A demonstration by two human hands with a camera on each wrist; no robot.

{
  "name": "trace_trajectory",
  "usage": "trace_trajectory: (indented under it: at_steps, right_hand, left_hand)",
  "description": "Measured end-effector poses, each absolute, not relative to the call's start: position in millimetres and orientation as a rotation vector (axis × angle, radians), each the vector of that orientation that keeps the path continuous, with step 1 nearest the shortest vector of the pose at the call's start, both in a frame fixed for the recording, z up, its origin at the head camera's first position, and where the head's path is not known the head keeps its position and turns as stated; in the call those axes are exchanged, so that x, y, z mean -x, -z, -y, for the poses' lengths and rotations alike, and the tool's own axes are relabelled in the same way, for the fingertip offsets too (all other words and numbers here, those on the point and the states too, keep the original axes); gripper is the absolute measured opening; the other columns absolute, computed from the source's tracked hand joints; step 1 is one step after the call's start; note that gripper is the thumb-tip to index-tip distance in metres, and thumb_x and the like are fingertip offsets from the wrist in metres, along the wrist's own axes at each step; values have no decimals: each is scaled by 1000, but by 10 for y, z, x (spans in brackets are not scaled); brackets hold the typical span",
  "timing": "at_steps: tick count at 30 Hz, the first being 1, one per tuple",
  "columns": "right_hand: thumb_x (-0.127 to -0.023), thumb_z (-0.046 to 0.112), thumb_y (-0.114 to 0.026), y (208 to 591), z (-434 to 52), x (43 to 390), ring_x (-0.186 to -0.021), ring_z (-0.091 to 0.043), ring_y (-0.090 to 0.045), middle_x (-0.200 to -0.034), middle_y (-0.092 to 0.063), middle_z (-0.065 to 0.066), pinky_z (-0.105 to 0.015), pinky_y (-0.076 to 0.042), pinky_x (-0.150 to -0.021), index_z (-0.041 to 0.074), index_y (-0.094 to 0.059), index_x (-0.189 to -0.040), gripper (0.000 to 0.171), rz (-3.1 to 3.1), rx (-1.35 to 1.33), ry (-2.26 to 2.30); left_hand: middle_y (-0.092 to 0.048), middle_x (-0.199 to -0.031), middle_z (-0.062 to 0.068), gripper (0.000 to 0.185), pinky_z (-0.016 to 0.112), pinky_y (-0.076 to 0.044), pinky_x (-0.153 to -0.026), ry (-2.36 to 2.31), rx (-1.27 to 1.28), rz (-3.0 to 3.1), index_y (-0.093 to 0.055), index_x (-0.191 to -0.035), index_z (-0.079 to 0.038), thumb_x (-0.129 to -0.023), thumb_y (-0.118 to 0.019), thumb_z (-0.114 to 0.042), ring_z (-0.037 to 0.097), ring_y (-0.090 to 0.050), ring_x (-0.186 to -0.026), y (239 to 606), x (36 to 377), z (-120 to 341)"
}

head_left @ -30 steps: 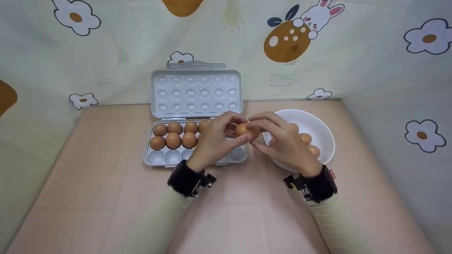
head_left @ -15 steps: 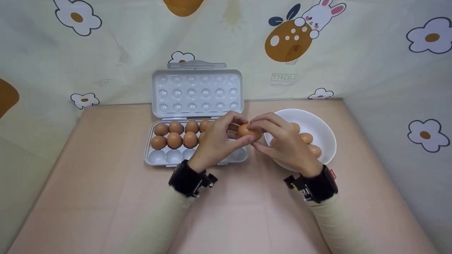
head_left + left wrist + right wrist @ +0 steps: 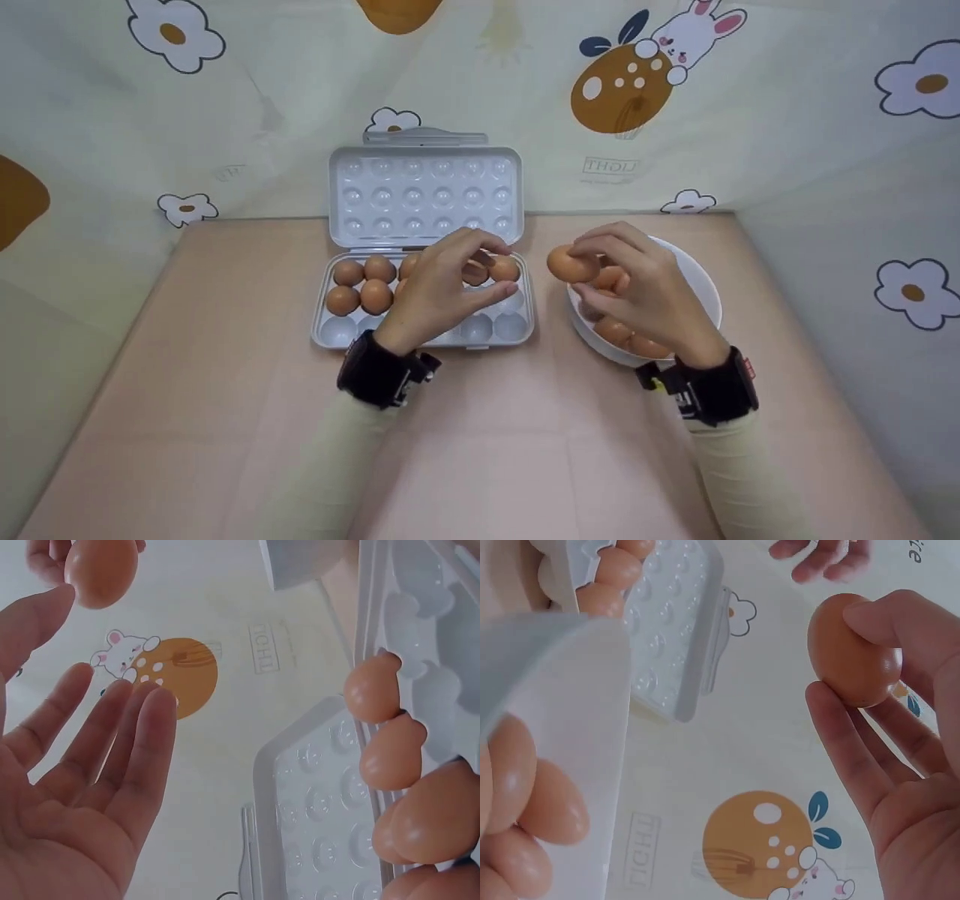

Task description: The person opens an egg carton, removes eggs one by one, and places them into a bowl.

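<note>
1. R hand [image 3: 645, 289] pinches an egg [image 3: 568, 264] betw. thumb and fingertips; in the right wrist view the thumb sits on top and the fingers curl under it [image 3: 855, 649].
2. Egg is in the air, at the bowl's [image 3: 701, 281] left rim, betw. bowl and tray [image 3: 424, 339]. Touches neither.
3. L hand [image 3: 435, 289] holds nothing: fingers relaxed and spread, palm bare in the left wrist view [image 3: 82, 787]. It hovers over the tray's right half, above the back rows.
4. Key relation: egg lies to the right of the L hand, apart from it, w/ a clear gap betw. them. From the tray, egg is just off its right edge, level w/ the back row.
5. Egg's long axis runs roughly left-right in the head view, i.e. lying sideways, not tip-down.
6. R hand is the one on the egg; L hand is nearer the tray's cups.
7. Tray: lid [image 3: 426, 196] open, standing at the back. Back row looks filled w/ eggs as far as seen; mid row has eggs at left, rest partly hidden by L hand; front row cups bare.
8. Bowl has more eggs [image 3: 626, 334] in it, partly under the R hand.
</note>
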State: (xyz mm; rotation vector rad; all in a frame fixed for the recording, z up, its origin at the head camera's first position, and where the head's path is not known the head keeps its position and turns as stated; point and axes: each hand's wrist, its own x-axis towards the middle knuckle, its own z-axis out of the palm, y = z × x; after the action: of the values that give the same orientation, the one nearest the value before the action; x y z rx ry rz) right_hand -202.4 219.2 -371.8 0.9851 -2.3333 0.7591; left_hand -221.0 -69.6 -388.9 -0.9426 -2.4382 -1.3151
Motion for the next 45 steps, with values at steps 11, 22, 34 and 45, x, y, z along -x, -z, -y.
trace_trajectory:
  at_steps: [11,22,34,45]
  right_hand:
    - [-74,-2,-92,3491,-2720,2238,-87,-14,-65,-105,-70,1,-24,-52,-78,12,-75,-112,43,2481,-924,-470]
    - [-71,1,-91,3567,-2929,2498,-83,-14,-62,-93,-69,6,-34,-52,-73,20,-79,-100,37,2826,-878,-72]
    - [-78,-3,-86,3771,-2865,2546,-86,-22,-59,-92,-65,-2,-37,-53,-77,12,-78,-105,33,3138,-917,-229]
    - [-89,-7,-68,3842,-2749,2520,-94,-24,-57,-89,-59,-5,-37,-50,-78,12,-74,-104,25,3379,-771,-367]
  left_hand:
    - [-71,-118,-1,33,33,-58,-88,1082,921,2481,-73,-120,-14,-91,-86,-22,12,-63,-100,3933,2213,754]
    - [-71,-118,-6,34,31,-55,-81,918,902,2486,-74,-119,-21,-89,-89,-28,15,-68,-107,3995,2195,775]
    - [-69,-121,-6,37,31,-55,-92,905,888,2558,-74,-122,-22,-89,-89,-30,15,-65,-113,3985,2191,750]
    - [-69,-122,-6,37,30,-55,-89,892,884,2550,-74,-121,-23,-88,-89,-31,15,-65,-113,3986,2187,758]
